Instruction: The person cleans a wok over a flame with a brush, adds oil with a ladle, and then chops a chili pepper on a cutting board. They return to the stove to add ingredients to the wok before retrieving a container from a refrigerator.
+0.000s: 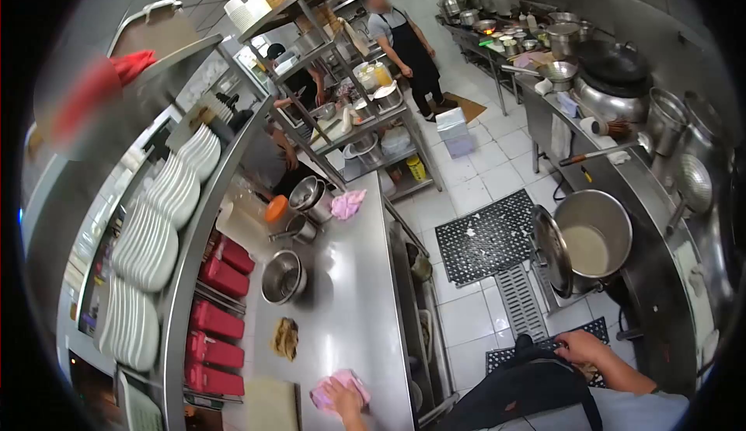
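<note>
My left hand (342, 397) presses on a crumpled pink cloth (362, 384) on the stainless steel counter (350, 276), with its fingers bent over the fabric. At my waist, beside the black apron (521, 392), is my right hand (584, 349); its fingers are curled, and what they hold, if anything, is hidden. A brown, wrinkled clump (285, 338) lies on the counter ahead of my left hand. Farther along stands a steel mixing bowl (284, 276). A second pink cloth (348, 204) lies near the counter's far end.
A large stockpot (598, 233) with pale liquid and a tilted lid (552, 251) stands on my right. Black rubber mats (486, 233) and a drain grate (521, 303) cover part of the floor. Stacked white plates (148, 245) line the left shelf. A person in an apron (412, 50) stands ahead.
</note>
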`<state>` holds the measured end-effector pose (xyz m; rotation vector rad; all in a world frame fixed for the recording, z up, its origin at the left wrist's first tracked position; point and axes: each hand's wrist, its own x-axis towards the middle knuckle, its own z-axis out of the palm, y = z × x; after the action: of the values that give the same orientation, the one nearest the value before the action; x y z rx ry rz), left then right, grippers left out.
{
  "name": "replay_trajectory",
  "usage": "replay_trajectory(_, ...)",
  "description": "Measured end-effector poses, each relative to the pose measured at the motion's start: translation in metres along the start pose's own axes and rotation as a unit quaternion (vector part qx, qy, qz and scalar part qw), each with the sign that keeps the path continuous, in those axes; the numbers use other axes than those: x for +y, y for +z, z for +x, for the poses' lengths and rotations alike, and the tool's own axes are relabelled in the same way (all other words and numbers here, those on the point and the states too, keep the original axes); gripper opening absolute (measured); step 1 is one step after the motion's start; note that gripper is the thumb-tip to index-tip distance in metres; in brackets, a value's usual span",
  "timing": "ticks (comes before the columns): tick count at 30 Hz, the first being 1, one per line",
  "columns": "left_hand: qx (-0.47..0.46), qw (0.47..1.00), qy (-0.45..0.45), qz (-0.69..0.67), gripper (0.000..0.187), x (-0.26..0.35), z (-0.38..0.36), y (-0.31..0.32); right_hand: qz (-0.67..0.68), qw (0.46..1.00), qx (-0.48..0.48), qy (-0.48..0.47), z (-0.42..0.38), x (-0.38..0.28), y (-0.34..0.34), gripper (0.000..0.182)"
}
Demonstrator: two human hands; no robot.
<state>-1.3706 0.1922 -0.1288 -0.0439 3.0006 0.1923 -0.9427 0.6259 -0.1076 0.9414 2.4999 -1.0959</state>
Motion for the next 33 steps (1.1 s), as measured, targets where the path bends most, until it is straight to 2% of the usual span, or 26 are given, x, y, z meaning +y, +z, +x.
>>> replay_trajectory(3,0.168,0.986,0.008,0.011,0.068,0.063,-0.014,-0.037,0.043,0.998,0.014,-0.047,0.074,-0.015,-0.058,0.041)
replay_trajectory(6,0.247,0.956,0.096,-0.127,0.067,0.118,0.006,-0.023,0.025,0.992,0.028,-0.122,0.141,-0.054,-0.131,0.040)
replay_trajectory(9,0.153,0.939,0.180,-0.251,0.062,0.216,0.009,-0.042,0.029,0.981,0.052,-0.185,0.208,-0.101,-0.194,0.040)
replay_trajectory(10,0.180,0.938,0.184,-0.232,0.057,0.244,0.019,-0.041,0.032,0.978,0.056,-0.200,0.230,-0.112,-0.209,0.040)
replay_trajectory(13,0.139,0.927,0.219,-0.271,0.054,0.319,0.067,-0.031,0.032,0.975,0.073,-0.208,0.289,-0.128,-0.231,0.038)
replay_trajectory(15,0.138,0.906,0.287,-0.278,0.051,0.377,0.110,-0.026,0.026,0.973,0.111,-0.201,0.321,-0.123,-0.243,0.037)
replay_trajectory(17,0.101,0.893,0.326,-0.293,0.049,0.434,0.147,-0.030,0.045,0.989,0.076,-0.122,0.339,-0.119,-0.251,0.038)
replay_trajectory(20,0.057,0.864,0.397,-0.304,0.046,0.537,0.209,-0.039,0.089,0.991,0.040,-0.096,0.357,-0.111,-0.270,0.040)
replay_trajectory(24,0.021,0.821,0.489,-0.293,0.044,0.675,0.247,-0.070,0.149,0.969,0.197,-0.030,0.378,-0.098,-0.290,0.036)
replay_trajectory(28,0.036,0.755,0.582,-0.300,0.043,0.806,0.269,-0.109,0.235,0.938,0.253,0.021,0.410,-0.088,-0.314,0.033)
replay_trajectory(30,0.046,0.718,0.620,-0.312,0.043,0.869,0.286,-0.118,0.262,0.930,0.257,0.032,0.433,-0.078,-0.327,0.033)
replay_trajectory(33,0.078,0.693,0.647,-0.309,0.043,0.950,0.303,-0.139,0.301,0.921,0.242,0.056,0.488,-0.052,-0.346,0.035)
